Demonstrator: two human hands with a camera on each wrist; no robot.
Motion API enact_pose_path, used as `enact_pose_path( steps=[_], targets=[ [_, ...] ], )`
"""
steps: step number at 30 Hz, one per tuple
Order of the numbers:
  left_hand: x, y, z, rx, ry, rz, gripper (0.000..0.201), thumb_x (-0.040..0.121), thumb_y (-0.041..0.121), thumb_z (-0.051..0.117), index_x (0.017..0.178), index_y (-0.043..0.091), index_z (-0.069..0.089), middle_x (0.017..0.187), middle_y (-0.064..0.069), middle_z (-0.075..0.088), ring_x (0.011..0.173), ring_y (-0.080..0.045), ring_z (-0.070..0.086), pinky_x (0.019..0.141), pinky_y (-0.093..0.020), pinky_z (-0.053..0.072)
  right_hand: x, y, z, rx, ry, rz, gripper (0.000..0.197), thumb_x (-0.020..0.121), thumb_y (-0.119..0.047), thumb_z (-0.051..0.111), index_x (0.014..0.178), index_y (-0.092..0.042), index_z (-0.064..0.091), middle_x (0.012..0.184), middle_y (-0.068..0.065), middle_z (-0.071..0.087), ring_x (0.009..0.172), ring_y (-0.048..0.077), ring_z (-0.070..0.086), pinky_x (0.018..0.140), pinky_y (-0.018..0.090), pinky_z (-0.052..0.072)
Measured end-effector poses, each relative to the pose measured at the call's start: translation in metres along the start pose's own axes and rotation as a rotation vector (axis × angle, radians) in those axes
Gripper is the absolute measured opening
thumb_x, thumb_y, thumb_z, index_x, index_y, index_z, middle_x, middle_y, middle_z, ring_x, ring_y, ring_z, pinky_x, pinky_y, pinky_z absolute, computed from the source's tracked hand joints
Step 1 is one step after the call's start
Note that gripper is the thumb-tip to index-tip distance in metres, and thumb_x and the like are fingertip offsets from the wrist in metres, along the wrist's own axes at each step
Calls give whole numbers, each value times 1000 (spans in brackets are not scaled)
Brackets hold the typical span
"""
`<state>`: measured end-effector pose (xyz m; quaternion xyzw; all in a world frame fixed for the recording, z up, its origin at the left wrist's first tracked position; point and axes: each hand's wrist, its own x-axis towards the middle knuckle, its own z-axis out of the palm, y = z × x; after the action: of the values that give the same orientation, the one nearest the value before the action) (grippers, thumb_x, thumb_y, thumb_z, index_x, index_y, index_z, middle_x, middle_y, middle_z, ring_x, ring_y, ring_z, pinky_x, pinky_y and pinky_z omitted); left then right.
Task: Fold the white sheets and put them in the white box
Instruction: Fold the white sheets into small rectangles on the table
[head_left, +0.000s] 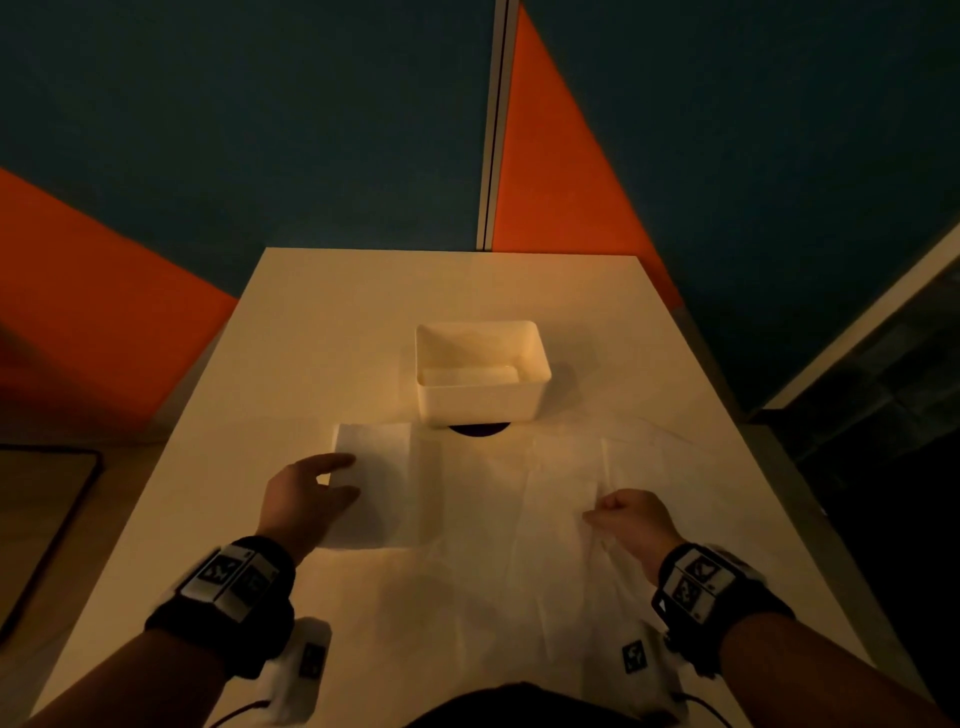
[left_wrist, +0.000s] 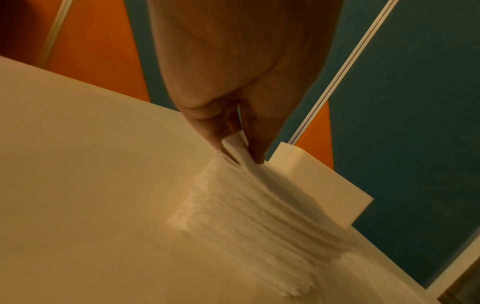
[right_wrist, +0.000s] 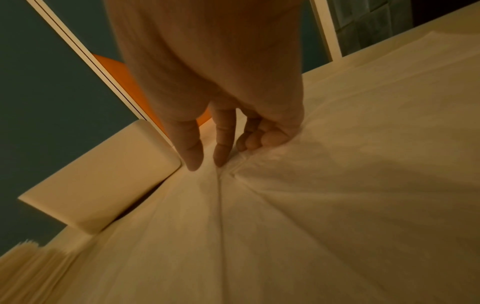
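Both hands on sheets: left hand (head_left: 304, 496) fingers (left_wrist: 255, 142) pinching sheet (left_wrist: 235, 147) corner; right hand (head_left: 631, 519) fingertips (right_wrist: 221, 152) gathering second sheet (head_left: 561, 488); box (head_left: 480, 369) beyond fingertips.

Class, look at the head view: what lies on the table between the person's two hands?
Only the spread white sheet, flat, creased, bare of other objects, lies between the left hand and the right hand, seen in the head view.

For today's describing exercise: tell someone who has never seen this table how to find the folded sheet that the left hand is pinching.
Start at the white box in the middle of the table. Just in front of it and to its left lies the folded sheet, its corner pinched by the left hand. It is a small, bright, thick rectangle; the unfolded sheet beside it is wide, thin and creased.
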<state>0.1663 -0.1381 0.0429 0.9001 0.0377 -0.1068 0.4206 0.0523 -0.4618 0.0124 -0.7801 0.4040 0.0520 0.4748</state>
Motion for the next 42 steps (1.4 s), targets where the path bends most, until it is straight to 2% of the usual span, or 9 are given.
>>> enact_pose_path(
  steps=[3, 11, 17, 21, 25, 30, 33, 37, 42],
  targets=[
    [2, 0, 2, -17, 1, -8, 37, 78, 8, 71, 113, 17, 68, 89, -9, 64, 78, -24, 59, 77, -31, 45, -1, 0, 3, -12, 6, -23, 16, 72, -12, 77, 72, -2, 65, 67, 7, 60, 65, 20, 56, 65, 28, 46],
    [11, -8, 7, 8, 25, 21, 37, 78, 9, 71, 114, 18, 68, 96, -10, 66, 81, -23, 59, 77, -28, 43, -2, -2, 7, -23, 8, -88, 25, 74, -8, 74, 58, -11, 55, 63, 5, 55, 63, 18, 52, 65, 28, 43],
    [16, -17, 11, 393, 48, 148, 39, 76, 27, 74, 114, 19, 68, 139, -16, 39, 125, -36, 38, 106, -41, 29, -15, -27, -2, 143, -50, -177, 24, 79, -2, 65, 62, -9, 50, 67, 10, 53, 66, 20, 52, 62, 28, 43],
    [7, 9, 11, 481, 56, 311, 52, 76, 45, 70, 124, 30, 58, 145, -11, 32, 127, -37, 34, 108, -46, 27, -33, -59, -14, 170, -101, -330, 28, 80, 0, 64, 63, -12, 46, 61, 3, 46, 60, 13, 44, 54, 21, 37],
    [-13, 57, 7, 294, -214, 552, 74, 70, 57, 67, 136, 35, 42, 145, 4, 35, 128, -20, 31, 108, -37, 29, -53, -90, -23, 85, -232, -508, 15, 79, -1, 69, 69, -7, 58, 68, 7, 60, 66, 13, 57, 66, 27, 50],
    [-33, 99, 11, 164, -512, 660, 91, 73, 34, 77, 141, 43, 19, 134, 24, 30, 121, 2, 24, 105, -19, 24, -82, -121, -33, -55, -515, -672, 20, 77, 4, 70, 68, -10, 57, 65, -5, 56, 65, 4, 53, 67, 18, 48],
    [-34, 112, 8, 50, -657, 573, 77, 73, 29, 78, 133, 49, 34, 128, 23, 41, 116, 12, 36, 102, -16, 28, -91, -132, -38, -78, -612, -698, 19, 78, 6, 67, 70, -7, 55, 67, 1, 53, 67, 9, 50, 68, 18, 46],
    [-33, 117, 8, -209, -755, 413, 18, 81, 14, 71, 98, 18, 73, 101, 3, 72, 91, -5, 66, 83, -22, 52, -89, -134, -44, 36, -544, -653, 6, 79, 6, 66, 82, 4, 61, 80, 15, 61, 76, 19, 57, 72, 26, 51],
    [-34, 113, 13, -486, -617, 237, 37, 82, 28, 68, 95, -6, 67, 90, -19, 71, 77, -26, 67, 74, -38, 56, -73, -125, -47, 335, -288, -512, 10, 84, -7, 63, 90, -15, 65, 85, 2, 66, 81, 13, 60, 74, 26, 48]
  ],
)
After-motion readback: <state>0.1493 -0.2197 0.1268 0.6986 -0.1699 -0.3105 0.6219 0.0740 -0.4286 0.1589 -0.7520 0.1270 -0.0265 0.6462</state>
